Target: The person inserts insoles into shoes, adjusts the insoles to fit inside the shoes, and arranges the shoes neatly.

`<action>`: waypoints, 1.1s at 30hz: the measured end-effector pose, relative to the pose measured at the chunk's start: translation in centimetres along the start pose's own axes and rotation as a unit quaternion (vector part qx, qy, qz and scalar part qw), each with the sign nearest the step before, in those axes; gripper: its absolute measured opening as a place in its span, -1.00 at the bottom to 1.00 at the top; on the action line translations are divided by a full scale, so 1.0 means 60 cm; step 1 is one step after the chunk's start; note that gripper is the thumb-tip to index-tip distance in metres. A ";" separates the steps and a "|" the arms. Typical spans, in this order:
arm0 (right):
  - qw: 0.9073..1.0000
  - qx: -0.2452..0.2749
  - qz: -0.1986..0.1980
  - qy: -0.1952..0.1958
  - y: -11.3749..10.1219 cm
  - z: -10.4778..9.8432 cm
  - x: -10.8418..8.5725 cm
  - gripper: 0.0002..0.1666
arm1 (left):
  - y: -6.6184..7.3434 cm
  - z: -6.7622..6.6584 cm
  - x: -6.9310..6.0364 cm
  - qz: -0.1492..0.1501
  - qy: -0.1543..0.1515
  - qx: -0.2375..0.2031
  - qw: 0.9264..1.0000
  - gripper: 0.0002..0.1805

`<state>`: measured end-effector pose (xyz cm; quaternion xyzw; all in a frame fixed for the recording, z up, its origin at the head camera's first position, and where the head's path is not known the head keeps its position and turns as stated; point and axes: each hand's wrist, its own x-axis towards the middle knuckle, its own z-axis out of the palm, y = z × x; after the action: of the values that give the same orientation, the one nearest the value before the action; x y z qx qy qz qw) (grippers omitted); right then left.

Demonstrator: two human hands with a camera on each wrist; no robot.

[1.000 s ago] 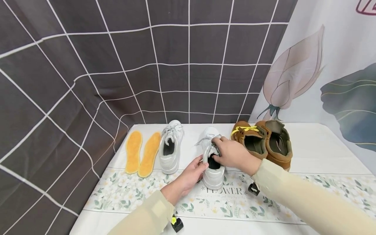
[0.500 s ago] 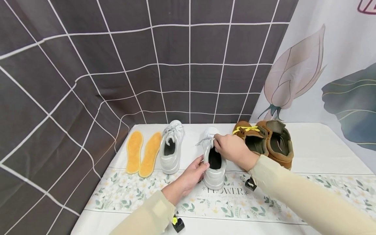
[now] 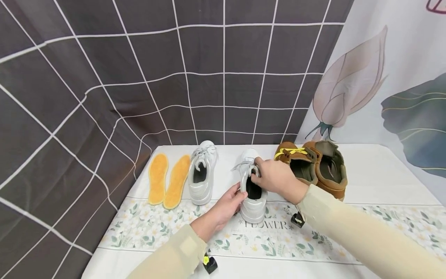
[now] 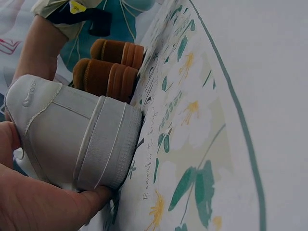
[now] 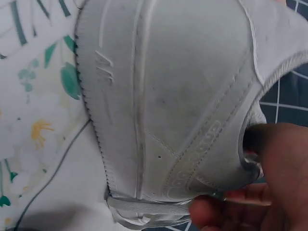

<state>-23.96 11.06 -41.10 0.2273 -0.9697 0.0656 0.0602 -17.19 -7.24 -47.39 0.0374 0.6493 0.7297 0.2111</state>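
A white lace-up sneaker [image 3: 253, 213] stands on the table, toe pointing away from me, its dark inside showing. My left hand [image 3: 225, 207] grips its left side near the heel, thumb at the collar. In the left wrist view, the sneaker's heel [image 4: 62, 130] rises between that thumb and the fingers. My right hand [image 3: 276, 176] pinches the right edge of the opening beside the laces. The right wrist view has the thumb tip hidden inside the sneaker [image 5: 192, 91] and a finger outside by the laces [image 5: 149, 207].
Another white sneaker [image 3: 202, 190] stands to the left, beside two yellow insoles [image 3: 158, 180]. Brown shoes [image 3: 332, 186], one with yellow laces [image 3: 290, 152], stand at the right behind my right hand. A dark gridded cloth [image 3: 244, 89] hangs behind the table [image 3: 376, 170].
My right hand shifted slightly forward along the sneaker's opening, and its thumb then reappeared at the opening. More of the dark inside shows than one second ago. The left hand has kept its hold.
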 end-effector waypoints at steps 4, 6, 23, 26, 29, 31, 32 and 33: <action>1.000 -0.020 0.001 -0.015 -0.006 0.005 -0.012 -0.36 | 0.001 -0.001 0.000 -0.007 0.003 0.007 1.000 -0.32; 1.000 -0.020 -0.002 -0.006 -0.007 0.008 -0.016 -0.45 | 0.001 -0.001 -0.001 -0.008 0.003 0.014 1.000 -0.32; 0.996 0.068 -0.056 0.010 0.024 0.028 -0.037 -0.42 | -0.002 0.001 0.000 -0.001 -0.010 0.011 1.000 -0.34; 0.995 0.091 -0.040 0.000 0.024 0.033 -0.038 -0.42 | -0.001 0.000 0.000 -0.005 -0.007 0.018 1.000 -0.33; 0.994 0.104 -0.030 -0.008 0.023 0.038 -0.038 -0.40 | -0.001 -0.001 0.000 -0.010 -0.004 0.024 1.000 -0.32; 0.993 0.111 -0.029 -0.009 0.022 0.041 -0.038 -0.40 | -0.001 -0.002 -0.001 -0.016 -0.003 0.031 0.999 -0.31; 0.993 0.113 -0.030 -0.010 0.022 0.042 -0.039 -0.40 | 0.000 -0.003 -0.001 -0.019 -0.005 0.034 0.999 -0.31; 0.993 0.117 -0.031 -0.011 0.023 0.043 -0.039 -0.40 | 0.000 -0.003 -0.002 -0.022 -0.005 0.038 0.999 -0.30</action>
<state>-22.71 12.90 -44.13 0.2635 -0.9485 0.1742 0.0250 -17.15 -7.42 -47.41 0.0347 0.6766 0.6991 0.2287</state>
